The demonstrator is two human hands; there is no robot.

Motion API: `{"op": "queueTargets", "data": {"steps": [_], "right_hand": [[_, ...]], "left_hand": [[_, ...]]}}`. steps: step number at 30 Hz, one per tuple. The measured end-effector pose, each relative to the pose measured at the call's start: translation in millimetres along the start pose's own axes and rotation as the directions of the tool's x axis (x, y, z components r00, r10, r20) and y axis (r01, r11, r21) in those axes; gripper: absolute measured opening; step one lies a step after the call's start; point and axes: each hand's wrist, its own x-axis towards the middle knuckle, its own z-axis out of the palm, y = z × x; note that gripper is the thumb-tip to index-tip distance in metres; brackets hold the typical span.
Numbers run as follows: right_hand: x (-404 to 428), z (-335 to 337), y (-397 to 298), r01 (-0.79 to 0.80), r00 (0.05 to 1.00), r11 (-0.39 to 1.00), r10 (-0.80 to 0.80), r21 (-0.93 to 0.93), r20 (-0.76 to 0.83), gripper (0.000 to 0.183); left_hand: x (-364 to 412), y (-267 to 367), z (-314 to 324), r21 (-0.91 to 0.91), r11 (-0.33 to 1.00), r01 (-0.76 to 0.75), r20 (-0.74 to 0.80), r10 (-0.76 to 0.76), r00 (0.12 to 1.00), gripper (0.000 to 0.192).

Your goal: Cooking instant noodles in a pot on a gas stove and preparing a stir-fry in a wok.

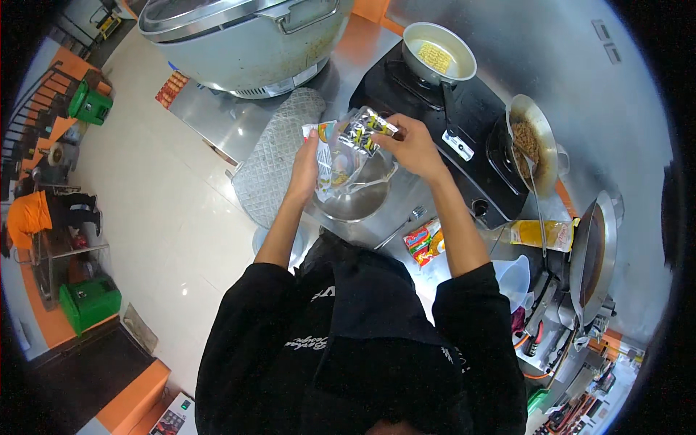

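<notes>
My left hand point(305, 166) grips the edge of an opened, mostly clear instant noodle wrapper point(326, 163). Between the fingers of my right hand point(410, 144) is a shiny silver seasoning sachet point(364, 130), at the wrapper's upper part. Both are above a steel bowl point(356, 204) on the steel counter. A fork point(401, 227) lies right of the bowl, beside a red and white instant noodle packet point(424, 242). At the upper right, a saucepan point(465, 51) on the black gas stove point(375, 79) holds a noodle block point(435, 57).
A large rice cooker point(255, 57) stands at the upper left, near a quilted grey mitt point(280, 152). A wok point(546, 141) with browned food and a ladle sits on the right burner. Beyond are an oil pouch point(541, 234) and another wok point(603, 261). A person in orange point(30, 217) is far left.
</notes>
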Motion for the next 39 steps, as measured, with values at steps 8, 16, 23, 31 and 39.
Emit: {"op": "queueTargets", "data": {"steps": [8, 16, 23, 31, 39], "right_hand": [[-60.7, -8.8, 24.5, -0.002, 0.912, 0.755, 0.271, 0.655, -0.309, 0.028], [-114.6, 22.1, 55.2, -0.007, 0.871, 0.741, 0.334, 0.671, -0.36, 0.025], [-128.8, 28.3, 54.4, -0.043, 0.84, 0.688, 0.418, 0.724, -0.347, 0.019], [-133.6, 21.8, 64.5, -0.116, 0.825, 0.693, 0.466, 0.711, -0.319, 0.022], [-126.3, 9.3, 61.4, -0.089, 0.846, 0.745, 0.407, 0.661, -0.345, 0.022]], "left_hand": [[9.7, 49.1, 25.7, -0.087, 0.993, 0.078, -0.01, -0.079, 0.997, 0.051], [127.1, 161.0, 140.4, 0.53, 0.776, -0.342, 0.223, 0.262, 0.939, 0.061], [224.0, 173.9, 285.0, 0.72, 0.067, -0.691, 0.652, 0.276, 0.706, 0.067], [238.8, 99.0, 327.6, 0.244, -0.711, -0.66, 0.881, -0.122, 0.457, 0.041], [248.1, 95.3, 324.1, -0.22, -0.836, -0.503, 0.923, -0.346, 0.172, 0.04]]}}
